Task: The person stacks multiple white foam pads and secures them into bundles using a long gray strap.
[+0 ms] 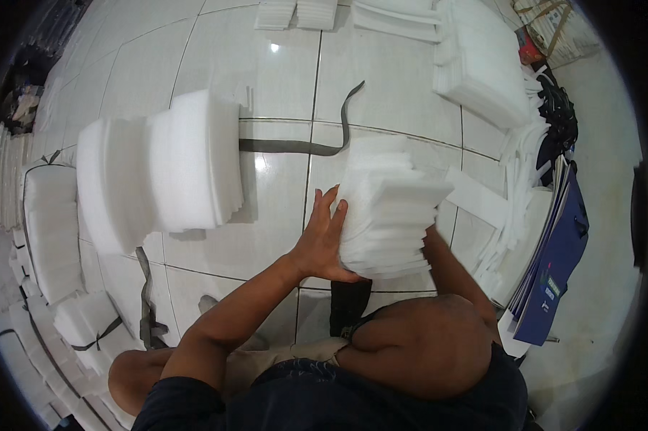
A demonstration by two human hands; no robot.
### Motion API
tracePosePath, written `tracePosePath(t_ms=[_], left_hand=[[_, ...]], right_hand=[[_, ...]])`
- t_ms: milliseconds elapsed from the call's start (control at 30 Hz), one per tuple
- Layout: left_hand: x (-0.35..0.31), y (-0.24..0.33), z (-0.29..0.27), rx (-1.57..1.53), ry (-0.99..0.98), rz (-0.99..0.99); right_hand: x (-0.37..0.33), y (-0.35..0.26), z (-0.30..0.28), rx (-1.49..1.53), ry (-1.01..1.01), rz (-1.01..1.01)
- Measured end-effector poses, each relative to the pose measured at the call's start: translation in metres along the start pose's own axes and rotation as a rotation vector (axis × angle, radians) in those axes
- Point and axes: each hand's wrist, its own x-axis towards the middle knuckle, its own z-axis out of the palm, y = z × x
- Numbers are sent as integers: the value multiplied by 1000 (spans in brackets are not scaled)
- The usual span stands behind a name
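A thick stack of white foam sheets (389, 215) is in front of me, its upper right edges blurred. My left hand (325, 241) grips its left side, thumb at the lower edge and fingers up along the face. At the right side, my right hand (432, 237) reaches behind the stack, which hides its fingers. To the left, a larger bundle of foam sheets (195, 165) stands on edge on the tiles, with another curved bundle (112, 183) against it. A dark grey strap (288, 147) runs out from under the bundle, its free end curling away from me.
Tied foam bundles (51, 223) line the left side. More foam stacks (482, 61) stand at the far right, with foam offcuts (511, 194) below them. Blue folder-like sheets (554, 266) lean by the right wall. Another strap (146, 302) lies near my left knee.
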Motion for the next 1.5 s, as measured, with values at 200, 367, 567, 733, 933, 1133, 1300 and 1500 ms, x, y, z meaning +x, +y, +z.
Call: tracePosePath(t_ms=[200, 367, 567, 733, 933, 1133, 1300, 1500], left_hand=[[-7, 0, -24, 172, -79, 6], [-1, 12, -3, 62, -51, 53], [2, 5, -1, 70, -8, 58], [-5, 13, 3, 21, -40, 25], [72, 72, -33, 302, -232, -112], [81, 34, 12, 713, -565, -130], [69, 22, 17, 612, -505, -82], [73, 17, 12, 650, -531, -139]], right_hand=[[31, -79, 157, -1659, -299, -475], [14, -51, 168, -2332, -609, -17], [25, -53, 165, -2193, -479, -207], [14, -62, 172, -2063, -580, -3], [-5, -108, 116, -1492, -217, -277], [-12, -75, -54, -1232, 39, -71], [-14, -71, -57, -986, 352, -187], [-5, -48, -41, -1173, 145, 42]])
